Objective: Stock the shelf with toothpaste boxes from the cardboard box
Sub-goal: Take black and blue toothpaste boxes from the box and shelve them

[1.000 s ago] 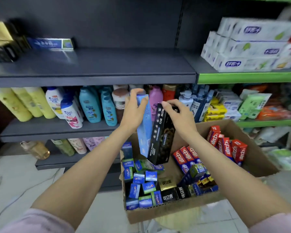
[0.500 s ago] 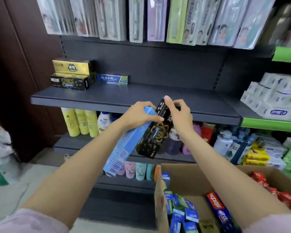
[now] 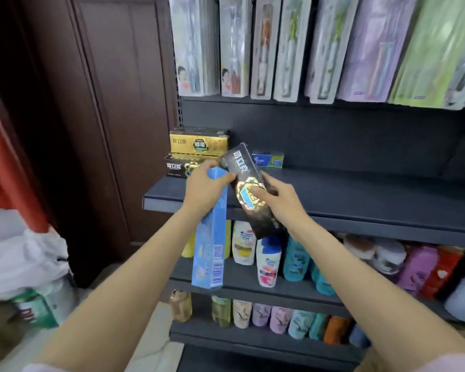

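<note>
Three boxes on shelf [image 3: 333, 194]; two hands [image 3: 207, 189] hold two.

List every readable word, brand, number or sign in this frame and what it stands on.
"可立克": black toothpaste box held by the right hand.
"可立克": black box on the shelf.
Gold box: characters too blurred.
Blue box in the left hand: barcode, print unreadable.
Shampoo bottles: labels unreadable.

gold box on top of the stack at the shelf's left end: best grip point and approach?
Take the gold toothpaste box across its short height, thumb on top and fingers on the front face, coming from the open front. It lies flat and lengthwise on the black box; its left end sits near the upright.
</note>
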The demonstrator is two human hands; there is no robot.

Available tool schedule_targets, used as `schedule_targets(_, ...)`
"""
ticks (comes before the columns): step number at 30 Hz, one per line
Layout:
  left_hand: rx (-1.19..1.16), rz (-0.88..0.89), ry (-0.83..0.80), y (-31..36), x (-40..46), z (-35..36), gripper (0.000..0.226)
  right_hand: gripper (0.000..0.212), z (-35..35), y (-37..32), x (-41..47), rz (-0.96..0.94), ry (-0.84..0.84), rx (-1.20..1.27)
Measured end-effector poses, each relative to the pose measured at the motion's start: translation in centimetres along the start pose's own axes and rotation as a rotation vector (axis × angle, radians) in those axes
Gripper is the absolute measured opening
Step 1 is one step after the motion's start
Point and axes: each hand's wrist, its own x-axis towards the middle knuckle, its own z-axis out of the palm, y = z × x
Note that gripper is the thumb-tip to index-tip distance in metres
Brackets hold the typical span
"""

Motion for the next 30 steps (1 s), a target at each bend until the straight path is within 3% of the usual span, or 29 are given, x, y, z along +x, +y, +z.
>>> schedule_targets(3, 0.05, 0.034, 0.164, -0.9, 2.2, -2.6, 0.028, 0.059, 1.7, -0.8, 3.2, -0.002, 0.054, -0.227)
schedule_targets(6, 0.023, -0.009, 0.252, -2.0, 5.0, -4.5, 0.027, 0.058, 3.2, -1.9, 6.6, -0.084, 0.111, -0.406)
schedule_targets(12, -0.079, -0.093, 0.277, -2.5, 10.7, -5.7, 0.03, 0.058, 7.2, -4.1, 14.6, -0.185, -0.08, -0.738)
schedule_targets(17, -0.152, -0.139, 0.324, -3.3, 14.8, -6.6, 0.035, 0.056, 9.4, -4.4, 20.0, -0.261, -0.103, -1.017)
schedule_targets(24, -0.254, -0.166, 0.291, -4.2, 18.6, -7.4, 0.026, 0.045, 12.1, -1.4, 23.1, -0.458, -0.166, -1.194)
schedule_targets(26, -0.304, -0.171, 0.269, -4.3, 19.3, -7.2, 0.027, 0.04, 12.0, -1.4, 23.3, -0.431, -0.147, -1.087)
schedule_targets(30, -0.494, -0.14, 0.233, -4.1, 19.6, -6.3, 0.029, 0.036, 11.2, -3.8, 21.1, -0.27, 0.02, -0.565)
